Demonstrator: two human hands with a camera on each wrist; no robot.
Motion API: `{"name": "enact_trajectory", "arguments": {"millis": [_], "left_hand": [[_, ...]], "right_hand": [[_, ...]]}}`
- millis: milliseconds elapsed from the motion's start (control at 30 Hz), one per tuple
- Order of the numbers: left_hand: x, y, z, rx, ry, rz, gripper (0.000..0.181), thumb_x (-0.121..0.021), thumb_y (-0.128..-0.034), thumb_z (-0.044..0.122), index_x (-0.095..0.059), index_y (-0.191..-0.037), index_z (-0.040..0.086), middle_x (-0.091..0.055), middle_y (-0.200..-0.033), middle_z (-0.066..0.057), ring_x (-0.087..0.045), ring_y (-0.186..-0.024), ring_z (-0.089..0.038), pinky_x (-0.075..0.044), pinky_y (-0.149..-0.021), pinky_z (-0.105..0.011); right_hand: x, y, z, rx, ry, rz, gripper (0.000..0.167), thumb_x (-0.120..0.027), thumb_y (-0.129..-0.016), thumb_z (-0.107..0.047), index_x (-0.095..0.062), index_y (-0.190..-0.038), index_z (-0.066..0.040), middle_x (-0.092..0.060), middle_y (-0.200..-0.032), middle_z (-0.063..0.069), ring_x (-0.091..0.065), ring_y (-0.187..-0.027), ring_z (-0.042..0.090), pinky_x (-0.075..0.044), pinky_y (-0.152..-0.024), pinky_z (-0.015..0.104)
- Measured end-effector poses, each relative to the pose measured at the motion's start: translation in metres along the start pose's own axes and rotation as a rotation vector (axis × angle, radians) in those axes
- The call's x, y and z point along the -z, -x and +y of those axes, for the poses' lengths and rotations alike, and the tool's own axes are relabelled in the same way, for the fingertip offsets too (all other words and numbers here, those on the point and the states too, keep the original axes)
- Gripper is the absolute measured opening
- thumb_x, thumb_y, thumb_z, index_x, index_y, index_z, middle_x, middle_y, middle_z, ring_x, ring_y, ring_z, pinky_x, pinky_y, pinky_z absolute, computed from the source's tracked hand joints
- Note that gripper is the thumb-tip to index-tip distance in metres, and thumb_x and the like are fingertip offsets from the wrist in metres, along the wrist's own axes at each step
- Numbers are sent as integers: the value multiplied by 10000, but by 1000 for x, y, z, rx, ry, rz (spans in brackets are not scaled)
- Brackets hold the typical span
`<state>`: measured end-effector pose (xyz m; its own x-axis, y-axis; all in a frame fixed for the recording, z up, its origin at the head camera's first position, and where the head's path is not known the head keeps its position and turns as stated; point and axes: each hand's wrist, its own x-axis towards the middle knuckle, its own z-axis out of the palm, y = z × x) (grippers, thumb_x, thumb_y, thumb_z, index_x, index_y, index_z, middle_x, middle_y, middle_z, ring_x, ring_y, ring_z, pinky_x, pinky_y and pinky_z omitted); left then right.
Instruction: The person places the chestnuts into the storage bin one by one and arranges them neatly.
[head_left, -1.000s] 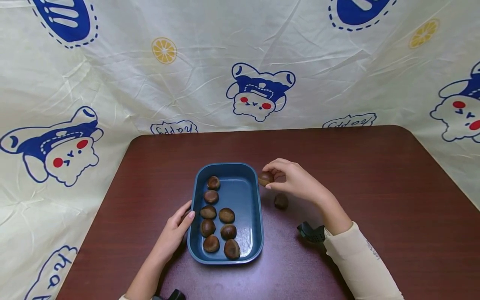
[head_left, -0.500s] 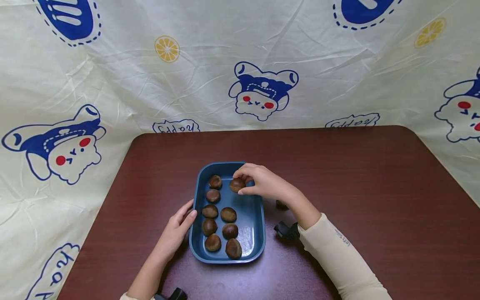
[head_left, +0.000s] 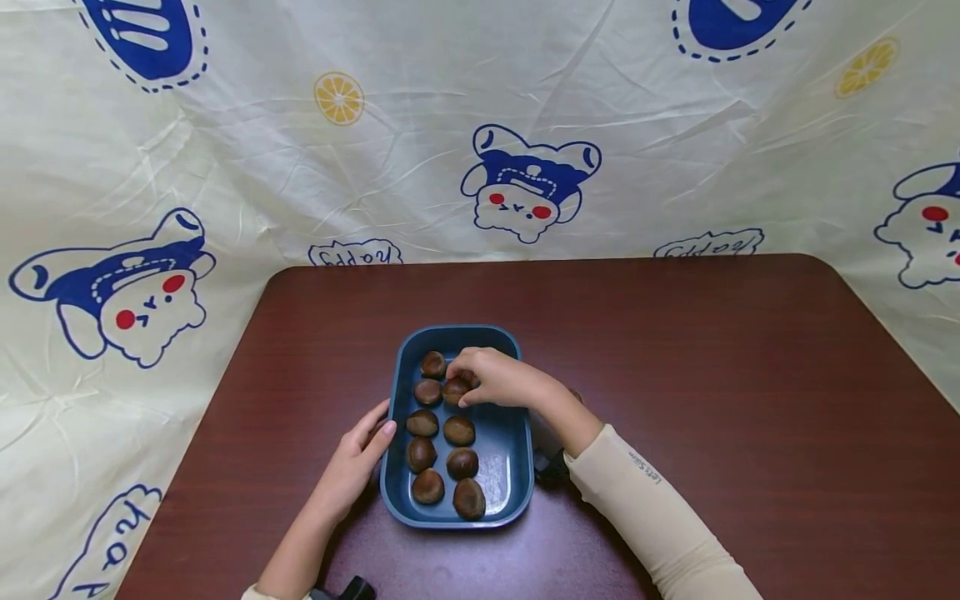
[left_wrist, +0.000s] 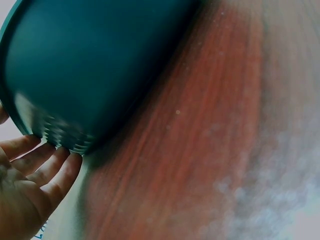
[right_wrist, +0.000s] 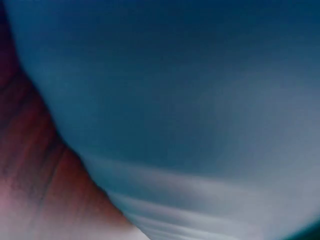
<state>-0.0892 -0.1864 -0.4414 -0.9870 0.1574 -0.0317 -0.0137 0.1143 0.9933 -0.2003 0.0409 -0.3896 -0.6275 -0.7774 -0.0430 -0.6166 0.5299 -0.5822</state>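
Observation:
In the head view, my right hand (head_left: 498,379) reaches over the far part of the blue tray (head_left: 506,521). Its thumb and fingers pinch a brown chestnut (head_left: 455,392) low in the tray, beside the left column. Several other chestnuts lie inside, among them one at the far left corner (head_left: 432,364) and one at the near end (head_left: 468,498). My left hand (head_left: 356,454) rests against the tray's left side, its thumb at the rim. The left wrist view shows fairly straight fingers (left_wrist: 62,172) touching the outer wall. Only the tray's blurred wall (right_wrist: 150,110) fills most of the right wrist view.
A chestnut (head_left: 576,395) on the table right of the tray is almost hidden behind the right forearm. The dark red-brown table (head_left: 712,358) extends around the tray. A patterned white cloth (head_left: 420,167) hangs behind the table's far edge.
My right hand has carried its chestnut leftward from beside the tray, over the right rim, and down next to the left column. The left hand stays at the tray's side.

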Motion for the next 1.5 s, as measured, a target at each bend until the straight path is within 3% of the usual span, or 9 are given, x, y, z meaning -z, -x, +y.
{"name": "enact_trajectory", "arguments": {"millis": [367, 800, 1133, 1500], "left_hand": [[2, 2, 0, 4, -18, 8, 441, -464, -949, 193, -375, -1353, 39, -482, -1262, -185, -489, -1092, -285, -406, -878, -313], [1, 0, -1, -3, -4, 3, 435, -465, -948, 183, -380, -1347, 31, -497, -1241, -195, -498, -1074, -280, -418, -859, -306], [0, 0, 0, 0, -2, -1, 437, -464, -948, 180, -376, -1350, 32, -491, -1248, -198, -497, -1077, -283, -419, -862, -322], [0, 0, -1, -5, -2, -7, 436, -459, -951, 187, -375, -1349, 30, -486, -1254, -194, -485, -1089, -285, -410, -872, -312]], "right_hand": [[-9, -11, 2, -6, 54, -74, 307, -722, -763, -116, -616, -1043, -47, -550, -943, 20, -472, -803, 133, -405, -690, 245], [-12, -9, 1, -18, 130, -101, 290, -724, -762, -131, -619, -1027, -77, -557, -945, 13, -484, -817, 132, -404, -716, 268], [-9, -5, -1, -36, 56, -57, 325, -689, -802, -151, -591, -1101, -72, -564, -1012, 35, -495, -861, 148, -418, -746, 275], [-3, 3, -3, -35, -96, 37, 381, -647, -835, -142, -538, -1195, -80, -554, -1127, 72, -525, -995, 205, -450, -808, 331]]}}
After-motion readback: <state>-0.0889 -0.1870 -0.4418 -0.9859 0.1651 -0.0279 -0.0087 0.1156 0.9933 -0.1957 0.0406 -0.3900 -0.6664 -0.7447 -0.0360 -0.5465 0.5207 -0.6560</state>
